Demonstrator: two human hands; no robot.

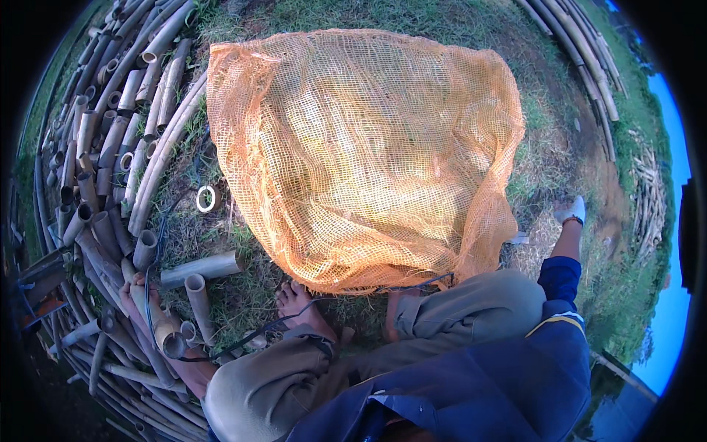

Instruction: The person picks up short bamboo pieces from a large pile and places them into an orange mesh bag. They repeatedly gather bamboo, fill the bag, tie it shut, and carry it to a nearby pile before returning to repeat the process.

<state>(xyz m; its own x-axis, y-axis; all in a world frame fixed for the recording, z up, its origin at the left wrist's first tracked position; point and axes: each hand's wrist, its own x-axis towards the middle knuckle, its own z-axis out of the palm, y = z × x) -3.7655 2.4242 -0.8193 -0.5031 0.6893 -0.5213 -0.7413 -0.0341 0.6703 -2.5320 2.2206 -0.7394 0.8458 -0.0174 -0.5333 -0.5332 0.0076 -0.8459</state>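
Note:
My left hand (132,296) is out to the left by the bamboo pile, its fingers round a short bamboo tube (174,343) whose open end faces me. Away to the right, my right hand (570,209) looks covered by a white glove, with a dark band at the wrist. Its fingers are too small to make out. Between my arms an orange mesh sack cloth (368,155) is spread over something bulky and pale yellowish, which shows only through the weave. A small pale flat piece (518,238) sticks out by the cloth's right edge.
Many cut bamboo lengths (110,140) are heaped along the left. Loose bamboo pieces (200,269) and a bamboo ring (207,198) lie on the grass. A dark cord (254,335) runs past my bare feet (302,306). Long poles (574,51) lie at the far right.

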